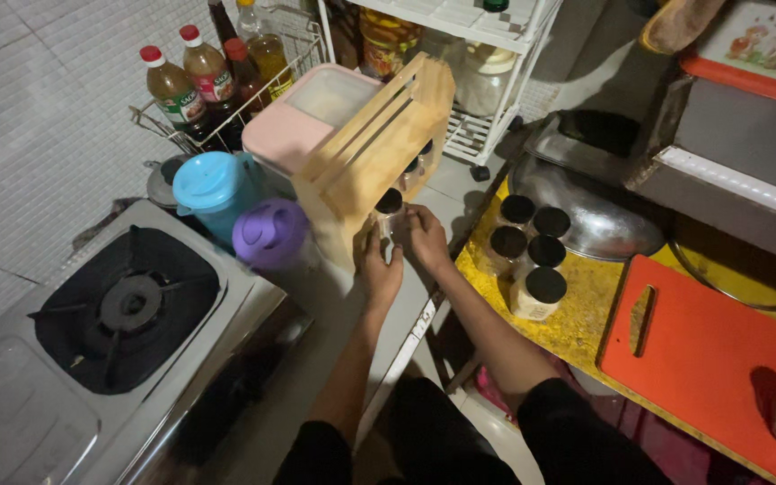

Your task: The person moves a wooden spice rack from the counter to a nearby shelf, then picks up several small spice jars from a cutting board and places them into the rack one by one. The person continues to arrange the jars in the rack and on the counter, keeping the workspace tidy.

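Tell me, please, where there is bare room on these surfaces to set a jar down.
Bare room: the red cutting board and the yellow counter strip between it and the black-lidded jars. Crowded: around the wooden rack, where both hands hold a jar, hemmed by the purple lid and blue jug.

Both arms come up toward the wooden rack (379, 148). Black sleeves pushed up to about the elbows, forearms bare below that. Left hand (377, 268) and right hand (424, 238) bare: no gloves, rings or watch visible. Dark garment at the torso.
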